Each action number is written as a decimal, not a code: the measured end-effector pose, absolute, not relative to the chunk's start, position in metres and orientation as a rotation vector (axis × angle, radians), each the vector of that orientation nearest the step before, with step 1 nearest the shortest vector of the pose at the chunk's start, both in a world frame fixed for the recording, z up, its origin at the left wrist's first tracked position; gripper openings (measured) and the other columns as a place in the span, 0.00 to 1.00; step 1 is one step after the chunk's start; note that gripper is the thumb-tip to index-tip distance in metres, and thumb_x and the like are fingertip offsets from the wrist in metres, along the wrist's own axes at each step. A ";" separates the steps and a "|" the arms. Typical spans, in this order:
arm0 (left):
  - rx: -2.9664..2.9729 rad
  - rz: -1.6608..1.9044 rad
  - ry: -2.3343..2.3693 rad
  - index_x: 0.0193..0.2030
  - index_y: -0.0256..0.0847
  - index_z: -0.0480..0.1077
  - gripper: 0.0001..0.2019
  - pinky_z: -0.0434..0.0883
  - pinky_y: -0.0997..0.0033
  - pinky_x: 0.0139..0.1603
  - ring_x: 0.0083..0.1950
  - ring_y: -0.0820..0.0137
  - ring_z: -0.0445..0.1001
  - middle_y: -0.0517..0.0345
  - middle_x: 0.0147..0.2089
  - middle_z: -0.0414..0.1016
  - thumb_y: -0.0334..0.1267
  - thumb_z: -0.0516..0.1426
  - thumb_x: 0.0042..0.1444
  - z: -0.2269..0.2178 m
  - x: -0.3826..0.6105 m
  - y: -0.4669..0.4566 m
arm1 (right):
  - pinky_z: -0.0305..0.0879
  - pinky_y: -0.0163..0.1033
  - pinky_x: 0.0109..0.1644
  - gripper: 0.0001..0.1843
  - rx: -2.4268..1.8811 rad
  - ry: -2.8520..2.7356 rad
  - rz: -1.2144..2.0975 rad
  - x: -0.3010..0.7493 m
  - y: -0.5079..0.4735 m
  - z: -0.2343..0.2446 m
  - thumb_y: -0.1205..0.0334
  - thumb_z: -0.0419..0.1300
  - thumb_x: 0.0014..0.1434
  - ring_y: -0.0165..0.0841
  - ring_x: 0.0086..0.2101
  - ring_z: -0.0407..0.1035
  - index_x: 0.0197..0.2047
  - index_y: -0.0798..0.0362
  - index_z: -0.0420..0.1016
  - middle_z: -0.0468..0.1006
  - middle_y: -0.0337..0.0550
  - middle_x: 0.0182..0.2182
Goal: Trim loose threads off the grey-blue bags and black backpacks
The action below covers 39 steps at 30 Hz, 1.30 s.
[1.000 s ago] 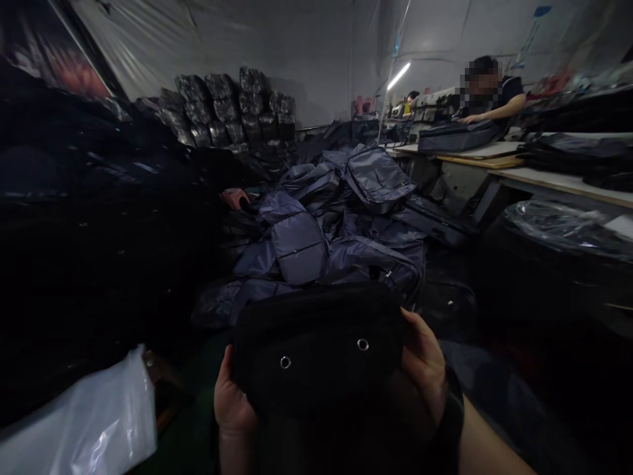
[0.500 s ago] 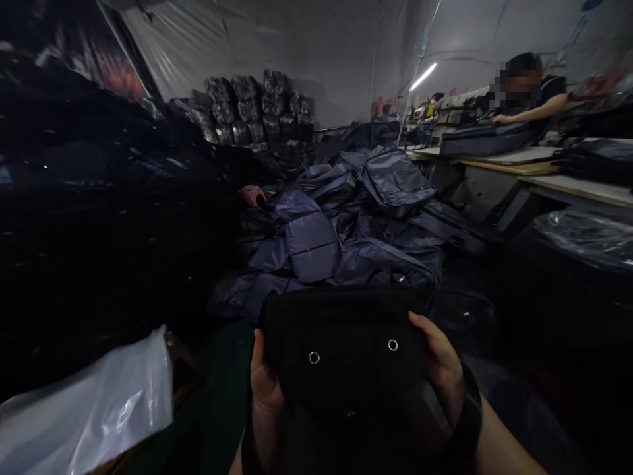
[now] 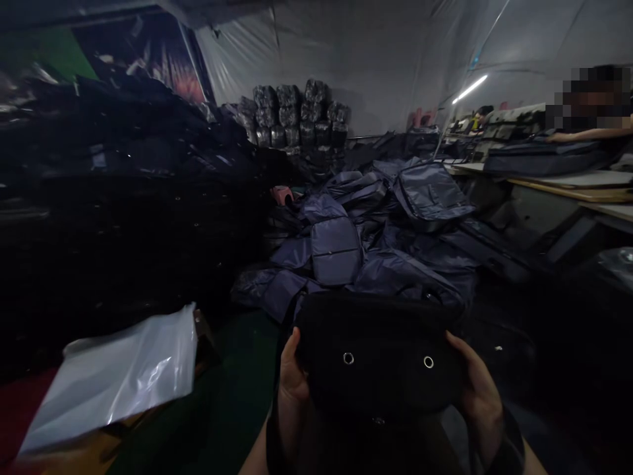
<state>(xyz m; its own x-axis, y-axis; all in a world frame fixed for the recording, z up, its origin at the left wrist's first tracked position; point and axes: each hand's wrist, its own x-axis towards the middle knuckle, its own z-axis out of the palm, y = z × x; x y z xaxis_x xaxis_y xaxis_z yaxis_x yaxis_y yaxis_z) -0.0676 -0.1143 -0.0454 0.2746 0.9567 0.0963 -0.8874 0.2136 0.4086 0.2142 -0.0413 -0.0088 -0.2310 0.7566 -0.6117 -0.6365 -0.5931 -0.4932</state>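
A black fabric bag (image 3: 386, 389) with two metal eyelets on the side facing me is held up at the lower middle of the head view. My left hand (image 3: 293, 376) grips its left end, thumb up along the edge. At the right end, my right hand (image 3: 477, 389) clasps it the same way. The remaining fingers of both hands are hidden behind the bag. Dark straps hang by both wrists. Just beyond the bag lies a heap of blue-grey bags (image 3: 336, 251).
Clear plastic sheets (image 3: 128, 363) lie on a low stand at left. A tall dark pile (image 3: 123, 218) rises behind them. Wrapped black bundles (image 3: 297, 115) are stacked at the back wall. At right, a person works at a table (image 3: 568, 185).
My view has swung left, so the surroundings appear shifted to the right. Both hands still hold the black bag, which sits further right in the picture.
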 end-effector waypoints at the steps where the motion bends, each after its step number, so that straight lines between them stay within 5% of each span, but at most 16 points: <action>1: 0.420 1.296 0.176 0.52 0.38 0.71 0.31 0.53 0.48 0.62 0.61 0.50 0.62 0.45 0.52 0.73 0.57 0.39 0.60 -0.047 -0.068 -0.115 | 0.74 0.44 0.43 0.05 -1.068 -0.177 1.923 0.214 -0.041 -0.010 0.62 0.64 0.50 0.41 0.34 0.76 0.33 0.50 0.78 0.82 0.40 0.32; 33: 0.300 1.444 0.246 0.41 0.37 0.77 0.20 0.60 0.51 0.60 0.56 0.54 0.68 0.47 0.44 0.78 0.44 0.46 0.61 -0.045 -0.063 -0.111 | 0.71 0.47 0.47 0.09 -0.998 -0.132 1.991 0.221 -0.041 -0.016 0.61 0.65 0.49 0.45 0.39 0.75 0.34 0.55 0.79 0.82 0.47 0.34; 39: 0.365 1.424 0.199 0.49 0.37 0.74 0.21 0.57 0.52 0.62 0.58 0.55 0.66 0.48 0.50 0.74 0.44 0.44 0.62 -0.047 -0.064 -0.109 | 0.71 0.46 0.47 0.07 -0.992 -0.131 1.968 0.224 -0.036 -0.019 0.63 0.65 0.49 0.43 0.37 0.76 0.33 0.54 0.79 0.82 0.45 0.32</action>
